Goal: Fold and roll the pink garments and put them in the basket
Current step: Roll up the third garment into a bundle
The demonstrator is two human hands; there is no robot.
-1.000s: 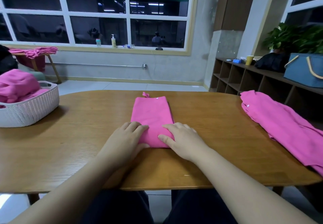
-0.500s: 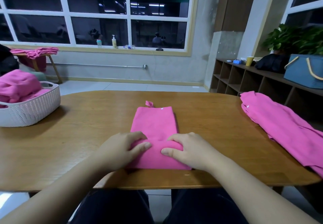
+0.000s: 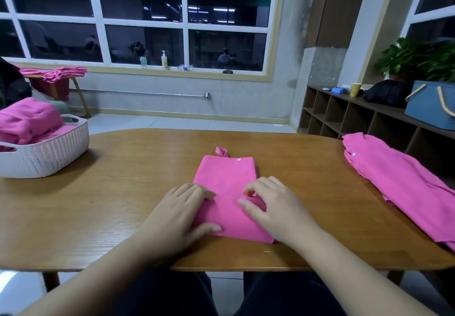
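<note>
Head view
Room: dark multi-pane window [image 3: 147, 17] behind, cubby shelf [image 3: 344, 116] along the right wall, potted plant [image 3: 423, 59] and blue bag [image 3: 430, 108] on top of it.
Surface: rounded wooden table [image 3: 110, 205], near edge close to the lap.
Folded garment [image 3: 229, 180]: pink, narrow strip, flat at table centre, running away from the body; small loop and a white button at the far end.
Near end of the strip: raised into a soft hump under both hands, apparently the first turn of a roll.
Left hand [image 3: 182, 212]: on the strip's near-left edge, fingers curled over the hump, thumb lying along the cloth's near side; grips the fabric.
Right hand [image 3: 273, 207]: on the near-right part, fingers bent down onto the cloth, thumb stretched inward across it; seems to pinch the turned edge, though the fingertips partly hide the contact.
Basket [image 3: 49, 153]: white, woven, at the table's left end, well apart from the hands; pink bundles [image 3: 27, 121] already piled inside.
Second garment [image 3: 398, 185]: pink, unfolded, draped along the right edge, untouched.
Step in hand: folding looks finished; rolling just starting.
Next move calls for: both hands pushing the turn forward evenly, tight, edges kept square toward the button end.
</note>
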